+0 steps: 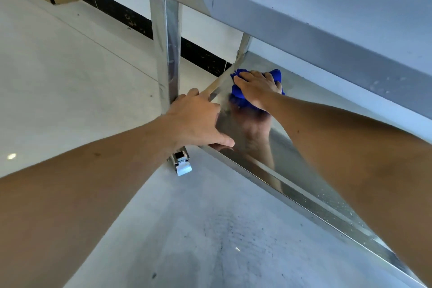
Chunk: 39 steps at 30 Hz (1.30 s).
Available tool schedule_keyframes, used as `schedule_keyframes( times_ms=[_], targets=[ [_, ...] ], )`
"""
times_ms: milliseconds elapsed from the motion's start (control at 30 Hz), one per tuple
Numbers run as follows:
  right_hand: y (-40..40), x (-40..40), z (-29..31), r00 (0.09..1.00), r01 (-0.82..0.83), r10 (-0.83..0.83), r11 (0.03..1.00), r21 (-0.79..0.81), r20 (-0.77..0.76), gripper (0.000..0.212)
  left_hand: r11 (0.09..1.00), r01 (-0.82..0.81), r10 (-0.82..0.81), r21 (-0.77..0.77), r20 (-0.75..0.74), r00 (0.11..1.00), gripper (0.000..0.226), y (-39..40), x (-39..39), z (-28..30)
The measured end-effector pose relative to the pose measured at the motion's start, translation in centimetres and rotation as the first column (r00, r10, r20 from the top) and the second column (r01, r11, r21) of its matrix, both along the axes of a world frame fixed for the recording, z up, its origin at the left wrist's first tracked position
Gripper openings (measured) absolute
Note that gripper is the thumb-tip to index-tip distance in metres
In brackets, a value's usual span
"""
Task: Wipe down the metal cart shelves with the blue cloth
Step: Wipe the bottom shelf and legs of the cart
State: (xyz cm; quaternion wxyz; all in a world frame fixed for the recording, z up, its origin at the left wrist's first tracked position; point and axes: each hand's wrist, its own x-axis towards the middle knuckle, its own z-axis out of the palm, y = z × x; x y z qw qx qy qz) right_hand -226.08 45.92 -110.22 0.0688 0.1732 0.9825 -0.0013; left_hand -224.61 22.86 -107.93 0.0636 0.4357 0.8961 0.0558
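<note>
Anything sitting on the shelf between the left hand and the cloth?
No. In the head view, only bare, reflective shelf separates the left hand from the cloth under the right hand.

I am wearing nothing on my arms: both forearms are showing bare right up to the frame's edge, with no sleeve or cuff. My left hand and right hand are carrying no glove, ring, watch or band, and my fingers are bare.

Bunched blue cloth on shiny bottom cart shelf — near corner post.
</note>
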Motion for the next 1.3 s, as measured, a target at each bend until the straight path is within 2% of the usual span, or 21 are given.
schedule_keyframes(
  times_ms=[67, 133, 267, 367, 467, 600, 700, 800, 933, 1033, 1200, 1267, 1300],
  targets=[
    [-0.2, 0.0, 0.1, 1.000, -0.009, 0.009, 1.000, 0.018, 0.008, 0.041, 0.998, 0.030, -0.025, -0.051, 0.096, 0.995, 0.064, -1.4, -0.3, 0.6],
    [-0.4, 0.1, 0.2, 1.000, 0.009, -0.009, 1.000, 0.000, 0.011, 0.040, 0.995, 0.069, -0.062, -0.069, 0.102, 0.993, 0.057, -1.6, -0.5, 0.7],
    [-2.0, 1.0, 0.3, 0.996, 0.090, -0.090, 0.996, -0.022, -0.013, 0.049, 0.998, 0.049, -0.051, 0.041, 0.071, 0.996, 0.054, -1.9, -0.2, 0.0],
    [-3.7, 1.9, 0.4, 0.991, 0.114, -0.116, 0.993, -0.042, -0.068, 0.051, 0.984, -0.042, 0.021, 0.173, 0.124, 0.992, 0.083, -2.7, 0.4, -0.8],
    [-5.2, 2.9, 0.7, 0.992, 0.088, -0.092, 0.995, -0.048, -0.083, 0.051, 0.971, -0.100, 0.073, 0.218, 0.127, 0.989, 0.109, -2.9, 1.0, -1.0],
    [-7.2, 3.8, 1.3, 0.998, 0.024, -0.027, 0.997, -0.067, -0.057, 0.050, 0.961, -0.139, 0.100, 0.237, 0.170, 0.980, 0.119, -2.7, 0.9, -1.0],
    [-9.2, 4.5, 1.9, 0.991, 0.025, -0.047, 0.986, -0.165, -0.129, 0.060, 0.950, -0.160, 0.103, 0.268, 0.217, 0.971, 0.129, -2.8, 0.8, -1.2],
    [-11.0, 5.4, 1.9, 0.983, -0.019, -0.023, 0.973, -0.228, -0.181, 0.056, 0.939, -0.191, 0.121, 0.287, 0.243, 0.962, 0.137, -2.9, 0.8, -1.5],
    [-13.6, 7.4, 1.2, 0.972, -0.111, 0.079, 0.984, -0.136, -0.219, 0.047, 0.931, -0.193, 0.114, 0.309, 0.256, 0.960, 0.138, -3.2, 0.9, -1.8],
    [-14.8, 9.2, 0.0, 0.968, -0.078, 0.066, 0.996, -0.041, -0.243, 0.044, 0.962, -0.111, 0.057, 0.250, 0.215, 0.975, 0.137, -3.6, 0.7, -1.7],
    [-14.5, 12.5, -1.4, 0.964, -0.008, 0.022, 0.998, 0.055, -0.264, 0.070, 0.993, -0.043, 0.005, 0.109, 0.327, 0.945, 0.128, -3.7, 0.0, -0.7],
    [-13.9, 13.8, -1.4, 0.968, 0.022, -0.008, 0.998, 0.051, -0.251, 0.079, 1.000, 0.021, -0.026, 0.019, 0.337, 0.941, 0.113, -3.4, -0.5, -0.1],
    [-13.6, 14.3, -1.4, 0.971, 0.039, -0.029, 0.999, 0.037, -0.239, 0.082, 0.999, 0.049, -0.047, 0.004, 0.318, 0.947, 0.099, -3.1, -0.7, 0.3]
  ],
)
